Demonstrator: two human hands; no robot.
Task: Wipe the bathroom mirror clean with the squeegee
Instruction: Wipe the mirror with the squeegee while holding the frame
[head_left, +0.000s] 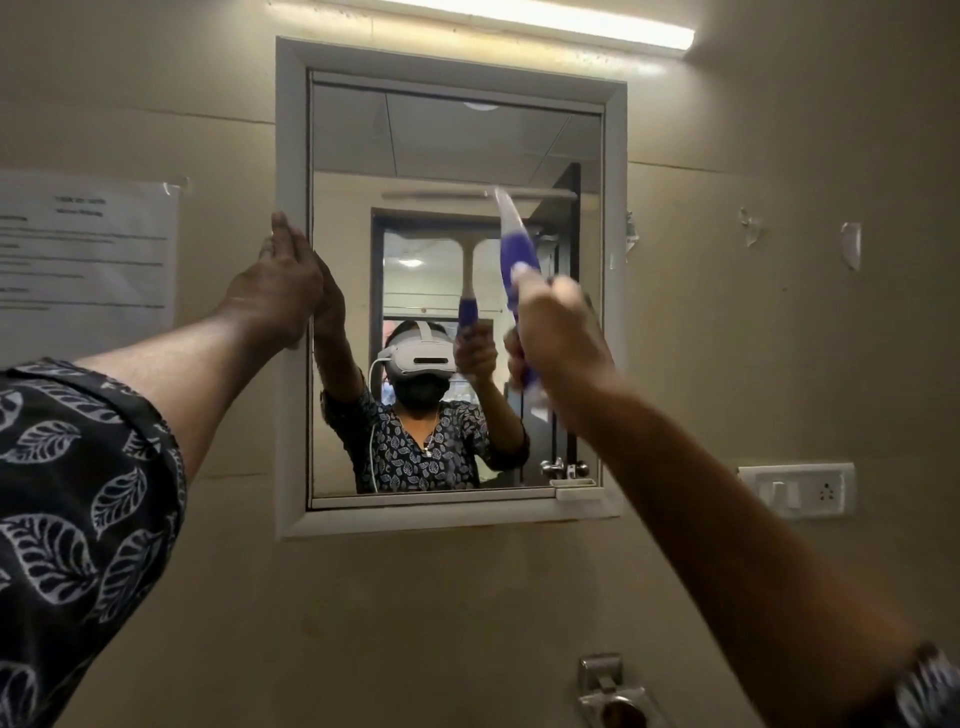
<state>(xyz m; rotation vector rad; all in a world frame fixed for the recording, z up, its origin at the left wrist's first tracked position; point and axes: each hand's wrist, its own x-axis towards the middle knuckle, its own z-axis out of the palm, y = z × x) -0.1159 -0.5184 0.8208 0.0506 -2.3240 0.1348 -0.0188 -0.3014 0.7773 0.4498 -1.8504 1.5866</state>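
Fingers (540, 312) of right hand (558, 332) wrapped around squeegee (517, 260) handle, blade up at mirror (441, 156) top. Left hand (283, 283) open, flat against mirror frame (291, 130).

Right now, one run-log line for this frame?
right hand: grips squeegee, blade on upper mirror | left hand: braces mirror frame left edge

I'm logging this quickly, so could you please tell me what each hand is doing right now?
Left hand: open, resting on the mirror frame.
Right hand: closed around the squeegee.
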